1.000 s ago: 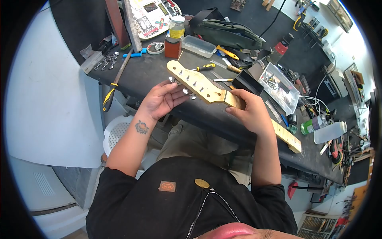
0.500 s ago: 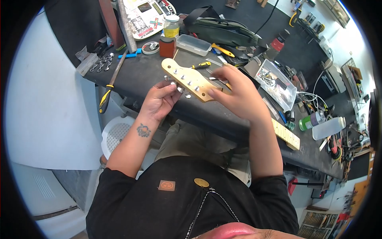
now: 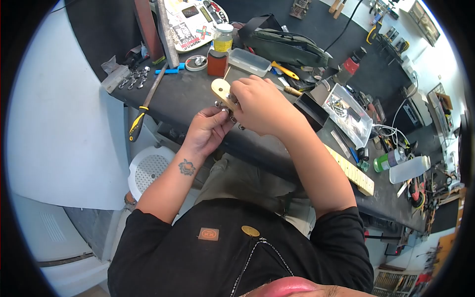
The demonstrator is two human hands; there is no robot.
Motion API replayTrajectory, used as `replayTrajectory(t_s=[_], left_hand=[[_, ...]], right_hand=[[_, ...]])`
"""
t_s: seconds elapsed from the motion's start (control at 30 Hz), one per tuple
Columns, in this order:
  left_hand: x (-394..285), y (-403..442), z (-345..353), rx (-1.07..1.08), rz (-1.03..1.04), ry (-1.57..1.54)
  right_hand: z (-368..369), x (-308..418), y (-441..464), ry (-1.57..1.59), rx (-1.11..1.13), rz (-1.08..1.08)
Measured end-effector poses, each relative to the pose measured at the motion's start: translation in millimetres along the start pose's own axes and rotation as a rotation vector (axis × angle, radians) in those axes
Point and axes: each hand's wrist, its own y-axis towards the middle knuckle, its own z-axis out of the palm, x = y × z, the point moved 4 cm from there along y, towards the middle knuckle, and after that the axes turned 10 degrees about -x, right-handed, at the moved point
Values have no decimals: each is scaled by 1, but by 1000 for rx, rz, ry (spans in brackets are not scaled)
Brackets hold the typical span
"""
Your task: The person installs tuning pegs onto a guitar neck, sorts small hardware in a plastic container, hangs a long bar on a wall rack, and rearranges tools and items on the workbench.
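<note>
A pale wooden guitar headstock (image 3: 221, 89) with metal tuners is held over the near edge of the bench. My left hand (image 3: 208, 129) is closed, thumb and finger pinching a tuning peg (image 3: 225, 111) at its near side. Over the face of the headstock arches my right hand (image 3: 262, 105), its curled fingers on a tuner post and covering most of the wood. A fretted guitar neck (image 3: 350, 170) emerges beyond my right forearm, which hides the stretch between neck and headstock.
Around the dark bench (image 3: 173, 99) lie a yellow-black file (image 3: 140, 119), loose tuners (image 3: 136, 78), a brown block (image 3: 217, 63), a glass jar (image 3: 223, 38) and a clear tray (image 3: 250, 61). A parts box (image 3: 349, 116) and bottles (image 3: 409, 169) stand right. A white stool (image 3: 148, 166) is below left.
My right hand has moved left from the headstock's neck end onto its tuners, and its fingers have closed there. My left hand still pinches at the pegs. The view has shifted slightly.
</note>
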Motion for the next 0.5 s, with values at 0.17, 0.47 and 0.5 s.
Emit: replayTrajectory(t_s=[0.17,0.47,0.5], left_hand=[[4,6,-10,45,8,-68],[3,5,-7,37,24,-6],[2,4,-6,36,22,-2]], right_hand=[[-7,1,10,-9,142,213],[5,0,8,-111,141,35],[4,-1,6,-97,116,21]])
